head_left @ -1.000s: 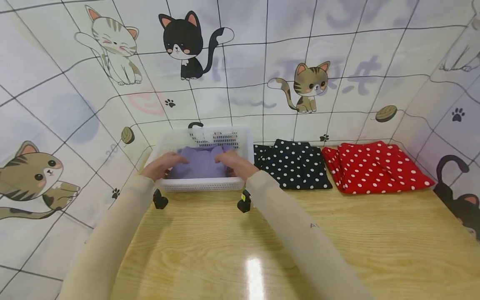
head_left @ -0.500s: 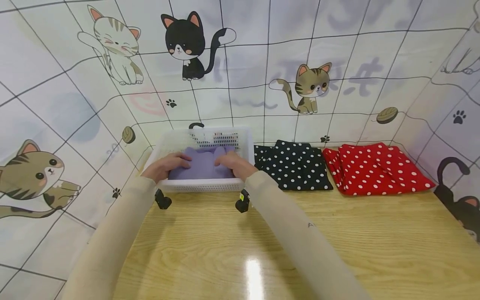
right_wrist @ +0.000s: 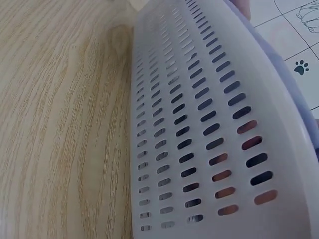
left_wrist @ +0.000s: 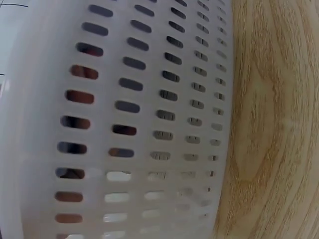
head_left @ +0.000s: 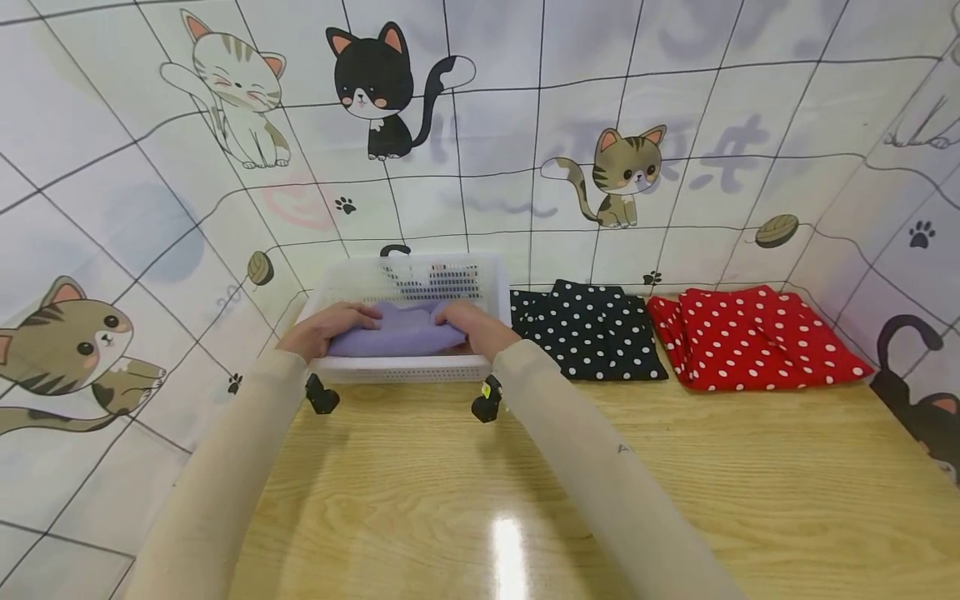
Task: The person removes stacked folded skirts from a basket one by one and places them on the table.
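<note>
Inside a white plastic basket (head_left: 405,369) with slotted walls lies a folded purple cloth (head_left: 397,337), its near edge bulging just behind the front rim. My left hand (head_left: 330,325) grips the cloth's left side, thumb on top and fingers out of sight beneath. At the opposite side, my right hand (head_left: 477,327) holds it the same way. From the left wrist, the basket wall (left_wrist: 144,114) hides most of the hand; skin shows through some slots. The right wrist view has the slotted wall (right_wrist: 199,124) too, with a strip of purple cloth (right_wrist: 284,64) above its rim.
Right of the basket lies a folded black cloth with white dots (head_left: 592,333), then a red one with white dots (head_left: 753,337). All stand along the back of a wooden table (head_left: 420,483). A cat-printed sheet (head_left: 495,142) rises behind and at the sides.
The purple cloth's top has tilted, and its near edge now shows as a thick rounded fold. My hands have tightened round its sides. The basket and dotted cloths stay put.
</note>
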Demonstrator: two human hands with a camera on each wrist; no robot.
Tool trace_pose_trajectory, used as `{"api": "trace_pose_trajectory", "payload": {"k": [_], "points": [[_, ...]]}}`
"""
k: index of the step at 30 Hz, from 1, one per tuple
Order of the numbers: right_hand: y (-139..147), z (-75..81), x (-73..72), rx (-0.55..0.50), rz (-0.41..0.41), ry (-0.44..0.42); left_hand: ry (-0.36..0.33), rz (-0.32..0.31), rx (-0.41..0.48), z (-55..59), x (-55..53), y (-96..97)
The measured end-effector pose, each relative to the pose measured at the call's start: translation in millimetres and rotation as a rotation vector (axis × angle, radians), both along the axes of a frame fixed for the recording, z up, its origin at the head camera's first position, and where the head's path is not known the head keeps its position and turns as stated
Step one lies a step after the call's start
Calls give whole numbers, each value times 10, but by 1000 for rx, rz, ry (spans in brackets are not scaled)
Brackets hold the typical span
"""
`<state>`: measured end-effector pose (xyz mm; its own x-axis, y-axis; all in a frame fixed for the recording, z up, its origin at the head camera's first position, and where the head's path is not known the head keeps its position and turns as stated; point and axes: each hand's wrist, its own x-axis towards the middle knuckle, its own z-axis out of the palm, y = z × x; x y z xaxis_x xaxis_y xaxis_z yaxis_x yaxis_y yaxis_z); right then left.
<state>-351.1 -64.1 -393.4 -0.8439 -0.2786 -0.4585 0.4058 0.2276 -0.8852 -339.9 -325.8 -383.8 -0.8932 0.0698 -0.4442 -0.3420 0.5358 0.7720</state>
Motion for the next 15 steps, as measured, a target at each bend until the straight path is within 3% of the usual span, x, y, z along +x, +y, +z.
{"api": "trace_pose_trajectory", "payload": {"k": [6,15], "points": [[49,12,-7,-32,-50,15,9,11,31,-25,-11,-23],[35,45,0,-16,-54,178,90,49,79,-9,28,2]]}}
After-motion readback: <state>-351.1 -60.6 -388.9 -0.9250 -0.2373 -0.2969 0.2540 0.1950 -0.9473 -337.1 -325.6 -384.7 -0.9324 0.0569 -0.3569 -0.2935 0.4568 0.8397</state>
